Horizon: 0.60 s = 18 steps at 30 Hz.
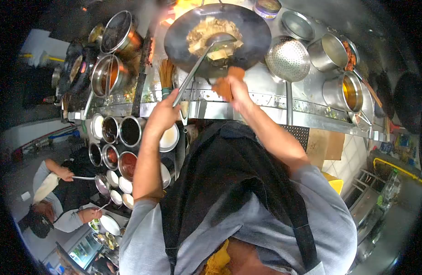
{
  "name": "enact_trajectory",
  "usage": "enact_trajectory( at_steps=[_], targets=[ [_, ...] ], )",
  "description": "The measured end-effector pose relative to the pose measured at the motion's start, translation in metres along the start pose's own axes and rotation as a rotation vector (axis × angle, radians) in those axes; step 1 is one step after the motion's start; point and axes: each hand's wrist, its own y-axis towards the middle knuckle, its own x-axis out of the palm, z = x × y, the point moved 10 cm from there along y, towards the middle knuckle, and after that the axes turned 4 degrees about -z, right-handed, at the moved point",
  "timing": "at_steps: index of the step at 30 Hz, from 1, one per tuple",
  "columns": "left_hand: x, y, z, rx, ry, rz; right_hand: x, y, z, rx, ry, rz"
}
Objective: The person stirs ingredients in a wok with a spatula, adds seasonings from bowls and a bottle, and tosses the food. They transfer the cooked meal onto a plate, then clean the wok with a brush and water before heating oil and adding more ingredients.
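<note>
A dark wok (179,43) sits at the top middle, with flames behind its far left rim. Pale, flat chunks of food (220,53), some browned, lie inside it. My left hand (164,113) is closed around the long handle of a metal ladle (191,73), whose bowl rests among the food. My right hand (239,93) grips a folded orange-brown cloth (236,73) at the wok's near rim; any handle under the cloth is hidden. Close to my left hand stands a bamboo brush (165,73).
Right of the wok lie a perforated strainer (288,58) and several metal pots, one with amber liquid (350,93). Sauce containers (130,131) crowd the left side. Further left, a co-worker (64,197) holds a ladle over bowls. A deep pot (121,32) stands upper left.
</note>
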Motion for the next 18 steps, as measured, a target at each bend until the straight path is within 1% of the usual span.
enact_trajectory(
  at_steps=[2,3,5,7,8,9,10,11,13,14,15,16,17,18],
  targets=[
    [0.007,0.002,0.001,-0.157,-0.049,0.006,-0.016,-0.04,0.026,-0.074,0.105,-0.036],
    [0.006,-0.002,0.0,-0.156,-0.052,0.012,-0.034,-0.047,0.043,-0.036,0.041,-0.051],
    [-0.005,-0.028,0.006,0.027,-0.136,0.119,-0.08,-0.032,0.067,-0.125,-0.11,-0.051],
    [-0.026,-0.054,0.017,0.081,-0.076,0.108,-0.028,-0.075,0.002,-0.083,-0.151,0.037],
    [-0.027,-0.062,0.013,-0.032,-0.118,0.009,-0.014,-0.059,0.002,-0.077,0.267,0.024],
    [-0.034,-0.069,0.02,0.008,-0.12,0.021,-0.009,-0.042,-0.014,-0.095,0.217,0.071],
    [-0.035,-0.071,0.023,0.011,-0.115,0.022,-0.008,-0.004,-0.015,-0.034,0.086,-0.022],
    [-0.035,-0.072,0.025,0.013,-0.111,0.023,-0.001,0.001,-0.027,0.004,0.124,0.061],
    [-0.028,-0.071,0.026,-0.024,-0.13,0.034,-0.002,0.015,-0.023,0.022,0.087,0.039],
    [-0.024,-0.068,0.024,-0.062,-0.156,0.052,-0.003,0.005,-0.02,-0.016,0.048,0.029],
    [-0.028,-0.071,0.036,0.11,-0.12,0.186,-0.009,-0.015,-0.01,-0.052,0.004,0.018],
    [-0.028,-0.074,0.039,0.048,-0.201,0.176,-0.017,-0.026,0.016,-0.029,0.048,-0.103],
    [-0.027,-0.078,0.04,-0.013,-0.286,0.17,-0.031,-0.039,0.038,-0.032,0.072,-0.121],
    [-0.027,-0.083,0.042,0.028,-0.323,0.199,-0.052,-0.035,0.053,-0.139,-0.019,-0.187]
  ],
)
